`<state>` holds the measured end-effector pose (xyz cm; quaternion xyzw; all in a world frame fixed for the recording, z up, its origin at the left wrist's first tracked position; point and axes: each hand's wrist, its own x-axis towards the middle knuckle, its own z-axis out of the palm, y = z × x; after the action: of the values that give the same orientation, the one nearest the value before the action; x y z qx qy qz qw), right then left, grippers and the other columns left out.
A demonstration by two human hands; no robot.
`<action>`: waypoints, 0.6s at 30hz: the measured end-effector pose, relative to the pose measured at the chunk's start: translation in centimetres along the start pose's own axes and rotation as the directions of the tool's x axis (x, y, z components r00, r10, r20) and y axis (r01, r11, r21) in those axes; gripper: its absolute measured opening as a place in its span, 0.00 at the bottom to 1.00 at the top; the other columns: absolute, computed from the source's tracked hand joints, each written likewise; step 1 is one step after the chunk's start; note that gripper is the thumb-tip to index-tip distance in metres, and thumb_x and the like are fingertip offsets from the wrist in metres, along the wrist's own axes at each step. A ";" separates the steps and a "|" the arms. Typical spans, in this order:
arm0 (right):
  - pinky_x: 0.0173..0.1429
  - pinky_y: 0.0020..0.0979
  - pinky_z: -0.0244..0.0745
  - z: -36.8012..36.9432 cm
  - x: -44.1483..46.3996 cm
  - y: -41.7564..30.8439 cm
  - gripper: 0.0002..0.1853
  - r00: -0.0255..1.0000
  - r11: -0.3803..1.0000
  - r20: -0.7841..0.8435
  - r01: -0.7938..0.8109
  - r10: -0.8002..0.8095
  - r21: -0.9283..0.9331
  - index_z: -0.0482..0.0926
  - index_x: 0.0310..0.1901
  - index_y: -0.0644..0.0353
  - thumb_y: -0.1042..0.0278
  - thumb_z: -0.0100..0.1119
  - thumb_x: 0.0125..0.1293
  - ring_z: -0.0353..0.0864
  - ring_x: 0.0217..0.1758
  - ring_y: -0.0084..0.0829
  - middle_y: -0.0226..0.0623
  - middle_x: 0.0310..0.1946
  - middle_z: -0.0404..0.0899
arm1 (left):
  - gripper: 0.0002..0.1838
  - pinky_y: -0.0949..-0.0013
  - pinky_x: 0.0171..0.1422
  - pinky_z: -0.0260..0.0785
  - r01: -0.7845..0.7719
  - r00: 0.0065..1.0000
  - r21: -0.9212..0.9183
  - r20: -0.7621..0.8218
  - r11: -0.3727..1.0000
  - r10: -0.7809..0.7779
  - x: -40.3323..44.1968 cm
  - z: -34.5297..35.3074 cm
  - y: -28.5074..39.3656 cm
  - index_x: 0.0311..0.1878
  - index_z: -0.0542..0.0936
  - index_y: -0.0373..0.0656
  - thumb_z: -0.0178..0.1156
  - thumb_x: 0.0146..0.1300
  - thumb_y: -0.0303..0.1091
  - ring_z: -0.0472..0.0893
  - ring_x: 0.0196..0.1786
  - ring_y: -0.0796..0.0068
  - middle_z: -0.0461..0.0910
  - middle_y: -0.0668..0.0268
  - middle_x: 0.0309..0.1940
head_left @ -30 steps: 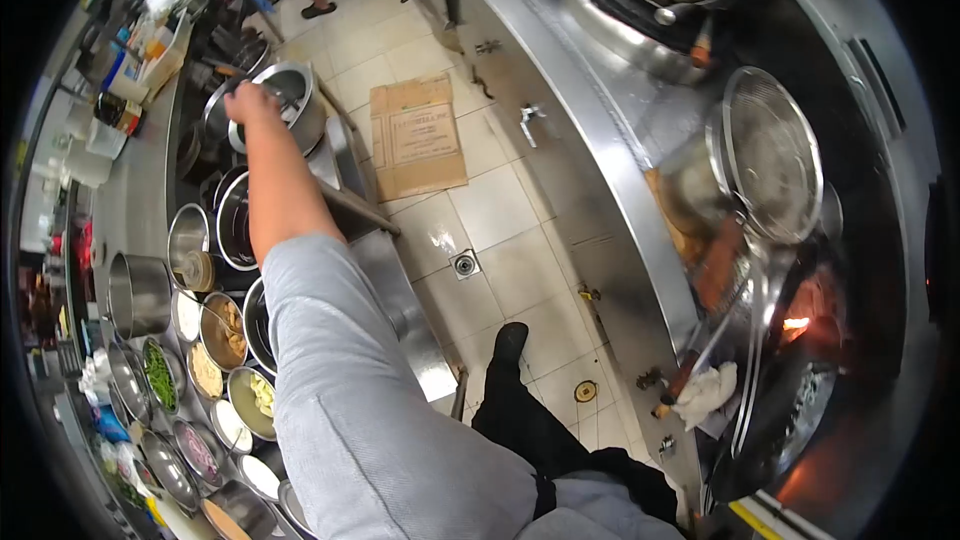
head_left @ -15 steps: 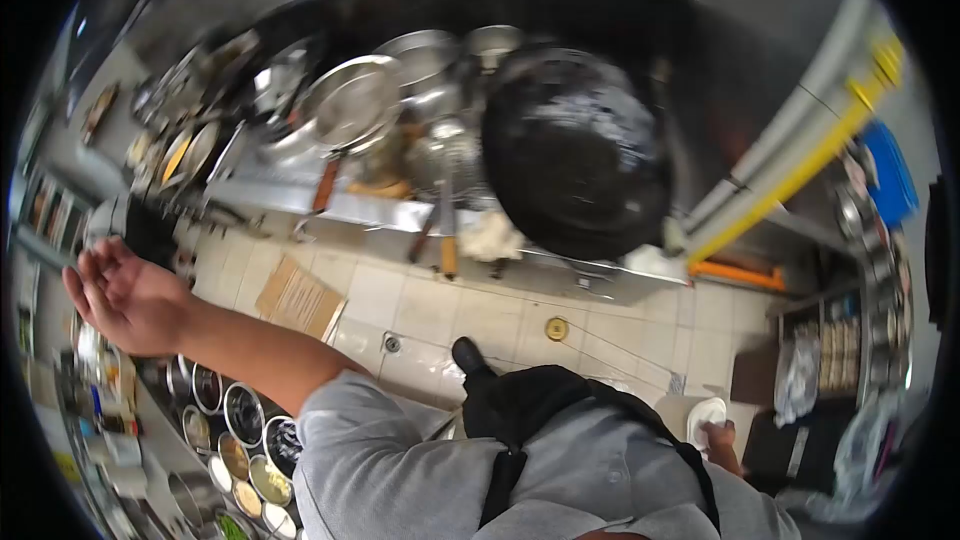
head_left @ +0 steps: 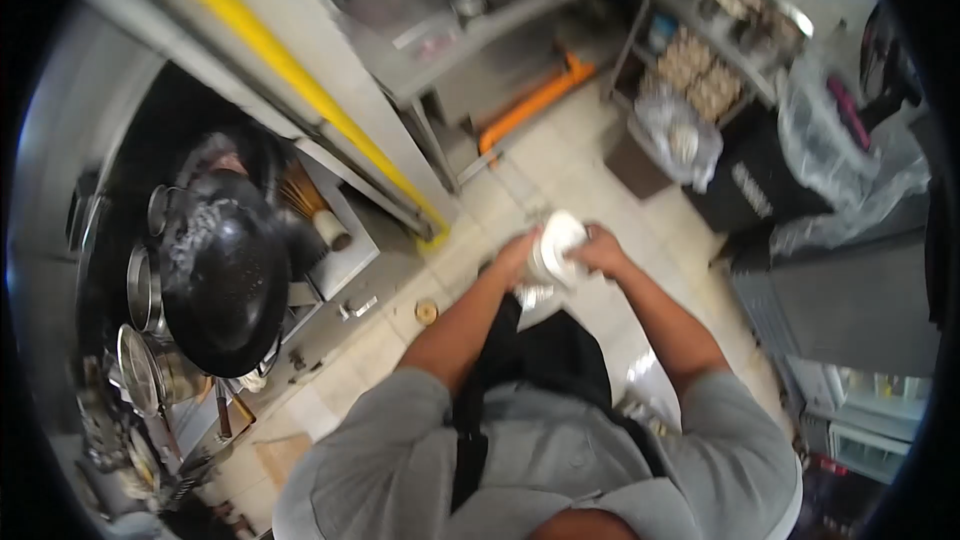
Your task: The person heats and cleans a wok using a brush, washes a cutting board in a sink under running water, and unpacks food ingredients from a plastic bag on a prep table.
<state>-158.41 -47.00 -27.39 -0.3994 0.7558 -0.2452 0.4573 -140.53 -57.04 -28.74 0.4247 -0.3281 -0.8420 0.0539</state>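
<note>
Between my two hands, in front of my body, is a white round dish [head_left: 562, 232], blurred by motion. My left hand [head_left: 516, 258] grips its left side, and my right hand [head_left: 600, 251] has its fingers closed on the right edge. Below its rim more pale layers show, and I cannot tell whether they are a stack or one deep piece. Something shiny and clear shows just under it, too smeared to name.
A large black wok [head_left: 225, 280] sits on the stove at left, near strainers [head_left: 138, 368] and a bamboo brush [head_left: 305, 202]. A yellow pipe [head_left: 290, 65] slants down beside it. At right stand a shelf rack [head_left: 700, 75], plastic bags [head_left: 675, 130] and a black bin [head_left: 745, 185].
My view has swung right, away from the wok. My left hand, formerly stretched out open at the far left, has come in to hold the white dish that my right hand carried.
</note>
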 end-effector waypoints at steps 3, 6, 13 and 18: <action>0.38 0.36 0.81 0.7 5.5 1.5 0.43 0.996 0.998 -0.093 -0.020 0.015 -0.057 0.69 0.58 0.67 0.59 0.75 0.37 0.83 0.40 0.41 0.49 0.43 0.80 | 0.35 0.49 0.50 0.74 0.038 0.986 0.040 -0.167 0.998 -0.030 2.7 -0.4 -0.4 0.60 0.71 0.45 0.49 0.63 0.65 0.80 0.50 0.58 0.77 0.58 0.51; 0.55 0.36 0.75 -3.9 6.0 -4.7 0.44 0.981 0.983 -0.181 0.030 -0.064 -0.180 0.70 0.56 0.68 0.57 0.73 0.34 0.79 0.49 0.46 0.52 0.45 0.78 | 0.37 0.51 0.50 0.73 -0.008 0.965 0.112 -0.258 0.994 0.037 3.5 1.3 7.1 0.60 0.71 0.42 0.51 0.62 0.66 0.80 0.50 0.58 0.78 0.55 0.50; 0.61 0.37 0.68 -21.9 6.4 -26.8 0.40 0.873 0.853 -0.179 0.369 -0.454 -0.368 0.68 0.58 0.67 0.62 0.69 0.40 0.72 0.57 0.48 0.51 0.52 0.71 | 0.51 0.64 0.56 0.70 -0.448 0.786 0.657 -0.034 0.606 0.618 0.1 4.7 31.5 0.72 0.50 0.34 0.66 0.56 0.54 0.79 0.52 0.59 0.78 0.47 0.51; 0.60 0.39 0.68 -27.5 10.9 -38.0 0.37 0.744 0.726 -0.210 0.481 -0.635 -0.492 0.68 0.57 0.65 0.66 0.67 0.40 0.71 0.57 0.50 0.49 0.54 0.68 | 0.47 0.64 0.50 0.71 -0.702 0.610 0.594 0.216 0.393 0.763 2.7 5.3 45.3 0.70 0.59 0.45 0.68 0.52 0.57 0.80 0.44 0.62 0.78 0.54 0.48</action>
<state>-171.27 -77.14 7.86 -0.6447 0.7014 -0.2802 0.1181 -154.74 -90.62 -1.26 0.2662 -0.7374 -0.5496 0.2888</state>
